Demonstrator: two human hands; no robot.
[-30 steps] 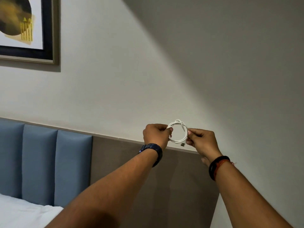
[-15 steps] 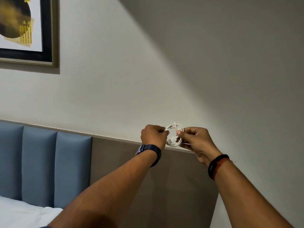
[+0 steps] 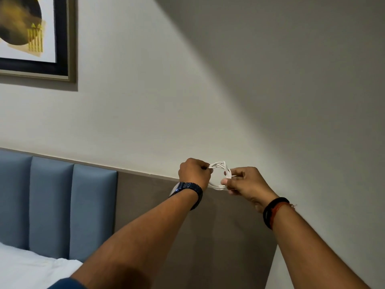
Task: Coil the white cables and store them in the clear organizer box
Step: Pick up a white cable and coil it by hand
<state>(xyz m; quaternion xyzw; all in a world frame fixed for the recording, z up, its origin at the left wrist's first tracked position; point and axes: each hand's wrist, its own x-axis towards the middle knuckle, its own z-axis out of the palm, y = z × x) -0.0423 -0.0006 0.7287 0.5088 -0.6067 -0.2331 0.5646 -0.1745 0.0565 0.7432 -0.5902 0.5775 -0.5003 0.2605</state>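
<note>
Just right of the middle of the frame, a little below centre, I held the white cable (image 3: 218, 164) up in the air between both hands, in front of the pale wall (image 3: 166, 101). It was wound into a small loop of several strands, which crossed one another along the top. My left hand (image 3: 193, 174) was curled closed, back toward me, its fingers pinching the loop's left side near the top. My right hand (image 3: 245, 182) gripped the loop's right side, with the thumb and bent fingers closed on the strands. Whether a plug sat inside that grip I could not tell. A dark watch (image 3: 187, 189) was on my left wrist, and black and reddish bands (image 3: 275, 211) were on my right.

Behind my forearms a grey-brown wall panel (image 3: 208, 236) filled the lower middle of the frame. Blue padded headboard panels (image 3: 52, 205) stood at the lower left, with white bedding (image 3: 31, 268) in the bottom left corner. A framed picture (image 3: 31, 34) hung at the upper left.
</note>
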